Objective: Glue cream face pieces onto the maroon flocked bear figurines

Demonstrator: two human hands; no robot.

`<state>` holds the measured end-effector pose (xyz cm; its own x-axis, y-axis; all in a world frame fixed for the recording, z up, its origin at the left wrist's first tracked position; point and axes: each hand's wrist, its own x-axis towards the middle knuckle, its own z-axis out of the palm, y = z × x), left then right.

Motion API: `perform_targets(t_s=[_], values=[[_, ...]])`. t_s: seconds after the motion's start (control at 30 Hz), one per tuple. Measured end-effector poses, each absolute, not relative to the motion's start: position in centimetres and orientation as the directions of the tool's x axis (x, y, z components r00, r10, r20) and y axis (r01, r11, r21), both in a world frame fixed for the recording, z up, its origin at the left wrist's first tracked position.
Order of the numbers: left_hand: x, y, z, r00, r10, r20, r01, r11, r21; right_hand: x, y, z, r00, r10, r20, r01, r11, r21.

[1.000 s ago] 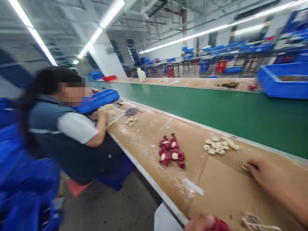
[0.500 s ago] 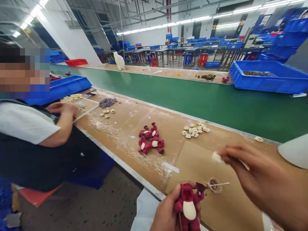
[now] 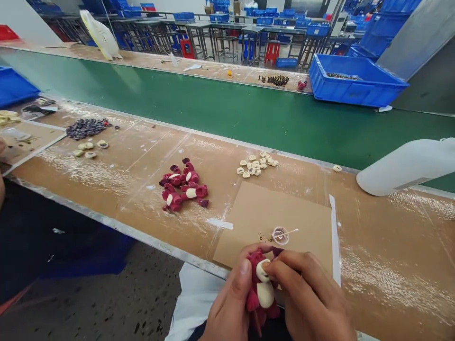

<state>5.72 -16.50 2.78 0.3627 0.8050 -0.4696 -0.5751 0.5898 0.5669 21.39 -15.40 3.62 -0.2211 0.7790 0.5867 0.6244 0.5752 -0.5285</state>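
My left hand [image 3: 227,303] grips a small red clay bear figure [image 3: 253,303] with a cream belly low over the bench edge. My right hand [image 3: 309,296] pinches a cream clay piece [image 3: 262,271] against the figure's upper front. Just beyond both hands, a small clear cup [image 3: 280,235] with a thin stick in it stands on a brown cardboard sheet [image 3: 273,213]. Further along the bench lie a heap of red clay parts [image 3: 181,187], a group of cream pieces [image 3: 254,165] and a dark heap of small pieces [image 3: 86,128].
A white plastic bottle [image 3: 401,166] lies on the bench at right. Beyond the bench's green side panel [image 3: 213,102] stands a second bench with a blue crate [image 3: 355,83]. A co-worker's dark vest [image 3: 42,237] shows at the lower left.
The view has swung right, moving the co-worker mostly out of frame. My hands have come together, and the cream piece held in my right hand is now against the red figure.
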Motion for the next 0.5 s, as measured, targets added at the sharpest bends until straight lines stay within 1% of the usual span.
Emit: perform_targets(t_s=[0.1, 0.2, 0.3, 0.4, 0.5], values=[[5.8, -16.7, 3.4, 0.352, 0.842, -0.408, -0.572, 0.538, 0.619, 21.7, -15.2, 3.8, -0.281, 0.718, 0.637, 0.581, 0.655, -0.482], [5.7, -16.6, 3.9, 0.383, 0.851, -0.359, -0.565, 0.523, 0.638, 21.7, -14.8, 4.0, -0.295, 0.674, 0.677, 0.534, 0.704, -0.468], [5.6, -16.6, 4.4, 0.347, 0.890, -0.296, -0.514, 0.444, 0.734, 21.5, -14.9, 4.2, -0.301, 0.667, 0.681, 0.526, 0.712, -0.465], [5.4, -16.7, 4.9, 0.320, 0.922, -0.216, -0.400, 0.338, 0.852, 21.4, -15.2, 4.5, -0.232, 0.671, 0.704, 0.553, 0.687, -0.472], [4.9, -16.5, 5.3, 0.317, 0.937, -0.148, -0.348, 0.260, 0.901, 21.6, -15.2, 4.9, -0.180, 0.690, 0.701, 0.515, 0.673, -0.531]])
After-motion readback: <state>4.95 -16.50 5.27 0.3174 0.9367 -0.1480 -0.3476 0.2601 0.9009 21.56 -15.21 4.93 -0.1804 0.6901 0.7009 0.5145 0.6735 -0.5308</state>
